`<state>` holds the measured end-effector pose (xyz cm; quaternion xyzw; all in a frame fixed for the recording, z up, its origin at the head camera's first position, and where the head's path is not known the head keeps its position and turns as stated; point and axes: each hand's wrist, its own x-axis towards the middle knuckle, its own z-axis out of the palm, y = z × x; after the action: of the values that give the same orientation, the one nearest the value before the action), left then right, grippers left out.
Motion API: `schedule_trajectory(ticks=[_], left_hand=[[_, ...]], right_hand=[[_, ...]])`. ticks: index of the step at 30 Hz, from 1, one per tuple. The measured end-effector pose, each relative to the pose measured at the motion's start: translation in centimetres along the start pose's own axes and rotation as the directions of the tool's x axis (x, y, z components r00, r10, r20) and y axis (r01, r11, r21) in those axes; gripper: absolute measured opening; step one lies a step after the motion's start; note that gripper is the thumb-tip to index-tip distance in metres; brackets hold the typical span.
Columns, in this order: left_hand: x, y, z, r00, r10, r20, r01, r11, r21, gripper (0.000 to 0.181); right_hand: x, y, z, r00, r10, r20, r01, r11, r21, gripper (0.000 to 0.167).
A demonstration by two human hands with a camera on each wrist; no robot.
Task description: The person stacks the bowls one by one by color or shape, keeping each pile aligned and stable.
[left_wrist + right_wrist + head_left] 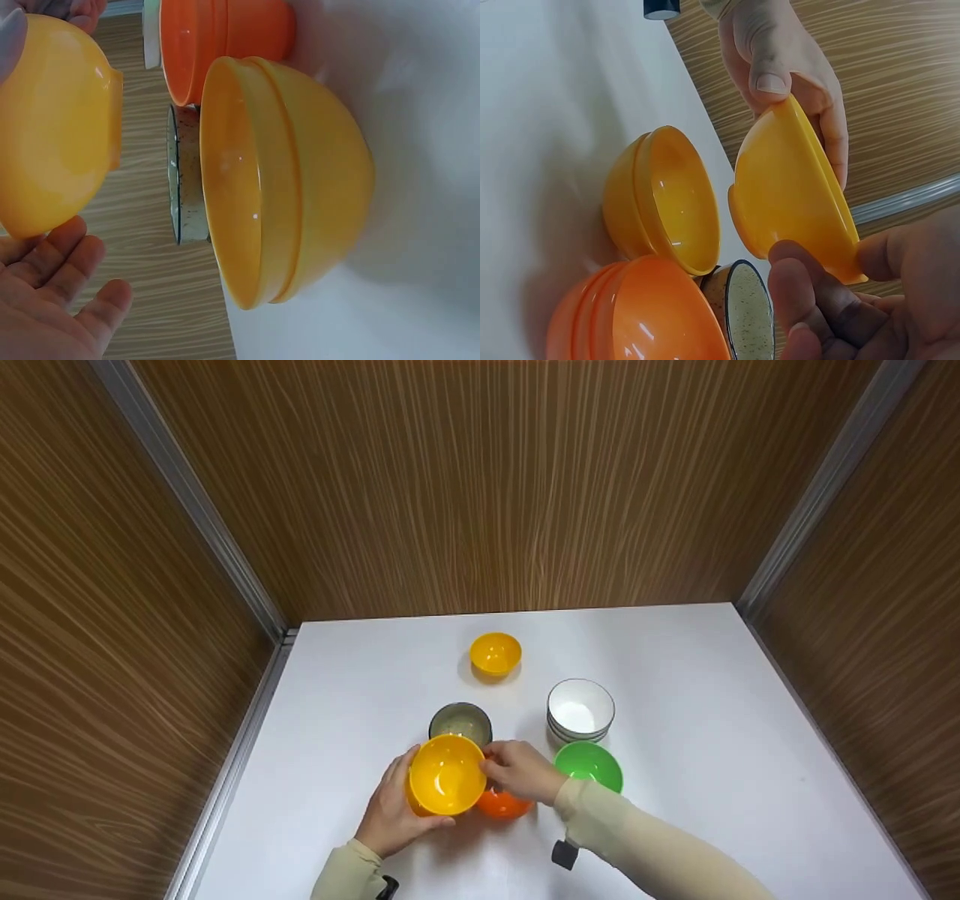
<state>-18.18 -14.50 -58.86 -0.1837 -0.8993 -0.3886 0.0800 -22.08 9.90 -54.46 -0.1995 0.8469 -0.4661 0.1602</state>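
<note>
A yellow bowl [448, 775] is held in the air between both hands, its inside facing up toward the head camera. My left hand [394, 811] grips it at its left side, thumb near the lower rim. My right hand [523, 771] pinches the opposite rim between thumb and fingers, as the right wrist view shows. Below the held bowl, nested yellow bowls [322, 180] stand on the table, hidden from the head view. Beside them are stacked orange bowls [660, 315], partly covered by my right hand in the head view. A speckled bowl [460, 720] stands just behind.
A green bowl [589, 765] stands by my right forearm, in front of a stack of white dark-rimmed bowls [580, 709]. Another yellow bowl [495, 654] sits farther back on the white table [360, 682]. Wood-patterned panels [510, 495] enclose the back and sides.
</note>
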Motion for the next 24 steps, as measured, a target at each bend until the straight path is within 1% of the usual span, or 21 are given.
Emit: schedule_trajectory(ticks=[8, 12, 15, 19, 24], left_hand=[[-0.3, -0.6, -0.1, 0.999, -0.029, 0.018, 0.028, 1.0, 0.01, 0.124], [-0.4, -1.2, 0.0, 0.999, -0.042, -0.003, 0.042, 0.999, 0.005, 0.12], [-0.5, -1.7, 0.1, 0.998, -0.053, -0.023, 0.053, 0.999, -0.01, 0.117], [-0.5, -2.3, 0.2, 0.996, -0.082, -0.037, 0.081, 0.996, -0.027, 0.115], [-0.7, -3.0, 0.2, 0.989, -0.143, -0.048, 0.142, 0.99, -0.029, 0.117]], right_hand=[[0.5, 0.1, 0.9, 1.0, 0.0, -0.005, 0.0, 0.999, -0.032, 0.023], [0.9, 0.3, 1.4, 1.0, -0.009, -0.014, 0.009, 0.999, -0.047, 0.024], [1.1, 0.4, 1.7, 1.0, -0.018, -0.025, 0.016, 0.996, -0.089, 0.028], [1.3, 0.5, 2.2, 0.999, -0.04, -0.028, 0.035, 0.986, -0.161, 0.033], [1.4, 0.7, 2.6, 0.997, -0.076, 0.002, 0.075, 0.976, -0.203, 0.038]])
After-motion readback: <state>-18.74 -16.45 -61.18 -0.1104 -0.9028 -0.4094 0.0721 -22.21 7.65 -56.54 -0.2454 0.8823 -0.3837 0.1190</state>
